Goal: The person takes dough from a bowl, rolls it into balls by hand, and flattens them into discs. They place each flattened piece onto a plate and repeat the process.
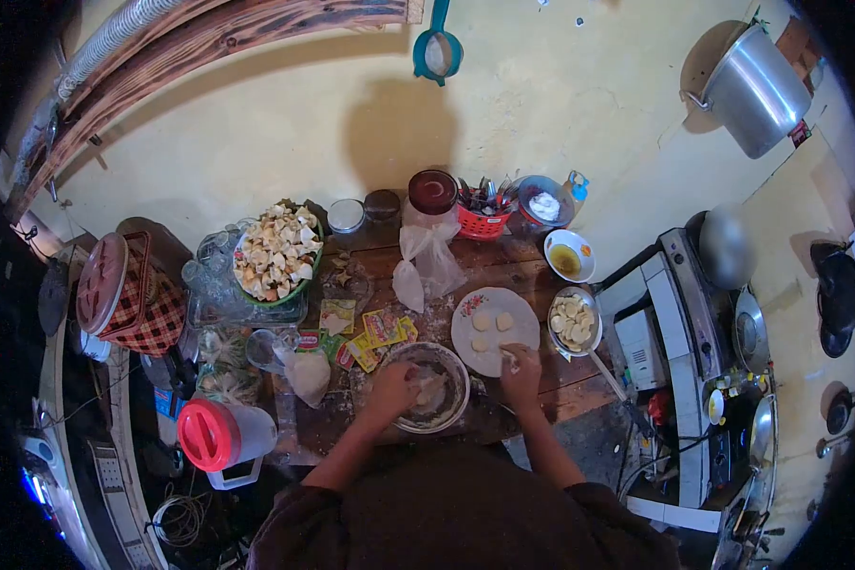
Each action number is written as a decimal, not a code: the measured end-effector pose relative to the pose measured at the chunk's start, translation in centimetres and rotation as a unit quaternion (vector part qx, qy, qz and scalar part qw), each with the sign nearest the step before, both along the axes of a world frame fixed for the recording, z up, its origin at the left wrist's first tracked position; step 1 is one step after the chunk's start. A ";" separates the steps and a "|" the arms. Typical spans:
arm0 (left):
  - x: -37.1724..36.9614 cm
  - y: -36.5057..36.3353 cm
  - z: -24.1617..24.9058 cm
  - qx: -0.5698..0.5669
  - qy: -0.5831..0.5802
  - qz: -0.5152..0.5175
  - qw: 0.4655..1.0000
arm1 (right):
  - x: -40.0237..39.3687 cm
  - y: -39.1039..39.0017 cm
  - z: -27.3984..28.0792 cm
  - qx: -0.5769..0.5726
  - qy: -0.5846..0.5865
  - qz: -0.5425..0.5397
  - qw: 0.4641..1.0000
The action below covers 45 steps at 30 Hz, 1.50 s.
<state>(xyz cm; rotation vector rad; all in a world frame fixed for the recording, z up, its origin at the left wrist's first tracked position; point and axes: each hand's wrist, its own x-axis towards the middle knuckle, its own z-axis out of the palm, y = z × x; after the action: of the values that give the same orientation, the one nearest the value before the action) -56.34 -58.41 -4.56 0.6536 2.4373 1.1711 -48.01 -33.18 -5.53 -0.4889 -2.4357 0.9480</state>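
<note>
My left hand (396, 388) is over the left side of a flour-dusted bowl (458, 366), its fingers bent near pale dough (431, 391) in the bowl; whether they grip it is hard to make out. My right hand (520, 372) is at the lower right rim of a white floral plate (461, 347), its fingertips together near a small pale piece. Several flat round pale pieces (504, 321) lie on that plate. To its right, a pan (596, 334) holds many more pale pieces.
Seasoning packets (383, 328) and a bag of white powder (307, 376) lie left of the bowl. Behind stand a basin of chopped pieces (277, 252), a red cutlery basket (483, 224) and a bowl of yellow liquid (568, 258). A red-lidded jug (220, 435) is at left, a stove (691, 294) at right.
</note>
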 end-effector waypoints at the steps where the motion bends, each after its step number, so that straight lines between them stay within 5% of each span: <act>1: 0.2 0.3 -0.8 0.000 -0.001 -0.003 1.000 | 0.2 -1.6 1.7 0.000 -0.001 -0.003 1.000; 3: 1.0 1.0 -2.7 -0.065 0.126 -0.058 0.988 | 0.4 -5.0 4.4 -0.159 -0.028 0.074 0.984; 6: 1.6 2.3 -5.8 -0.126 0.062 -0.077 0.987 | 0.0 -7.0 1.5 -0.089 0.036 0.208 0.974; 7: 1.6 2.5 -7.4 -0.126 0.065 -0.080 0.987 | -0.2 -7.8 0.4 -0.026 -0.030 0.246 0.969; 10: 0.9 2.6 -13.4 -0.197 0.189 -0.123 0.954 | -0.8 -9.2 -1.8 0.139 -0.086 0.282 0.945; 12: 0.3 2.6 -16.2 -0.132 0.251 -0.115 0.952 | -1.2 -10.2 -2.7 0.240 -0.077 0.281 0.926; 13: 0.0 2.5 -13.9 -0.133 0.255 -0.116 0.951 | -1.4 -10.6 -3.1 0.246 -0.125 0.280 0.919; 15: -0.2 2.4 -6.5 -0.114 0.030 -0.225 0.967 | -1.9 -11.1 -2.8 0.250 -0.170 0.277 0.912; 17: 0.0 2.3 -6.6 -0.081 0.035 -0.184 0.979 | -2.0 -11.7 -0.8 0.164 -0.351 0.258 0.885; 21: -0.1 2.1 -9.0 0.010 0.077 -0.097 0.992 | -1.9 -11.6 -0.8 0.140 -0.329 0.229 0.906; 27: -0.3 2.1 -11.1 -0.086 -0.014 -0.067 0.994 | -1.0 -11.7 -1.0 0.145 -0.260 0.255 0.920; 30: -0.1 2.0 -10.1 -0.094 0.017 -0.152 0.984 | -1.1 -12.1 -2.3 0.144 -0.274 0.240 0.920; 33: 0.8 1.4 -10.3 -0.061 0.037 -0.111 0.991 | -0.6 -12.8 -2.6 0.141 -0.301 0.231 0.915; 37: 0.0 1.2 -13.1 -0.048 0.059 -0.174 0.982 | -0.1 -12.9 -3.7 0.188 -0.315 0.283 0.886; 39: -0.5 1.9 -16.9 -0.027 -0.026 -0.202 0.979 | 0.0 -12.5 -2.4 0.202 -0.344 0.299 0.867; 45: 1.1 2.1 -13.9 -0.043 0.061 -0.189 0.979 | 0.1 -10.5 0.5 0.204 -0.378 0.395 0.812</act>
<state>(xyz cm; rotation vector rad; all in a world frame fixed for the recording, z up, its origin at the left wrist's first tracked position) -55.22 -56.28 -18.48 1.1293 2.3047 0.8909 -47.91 -43.67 -4.98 0.4669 -3.5712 0.4726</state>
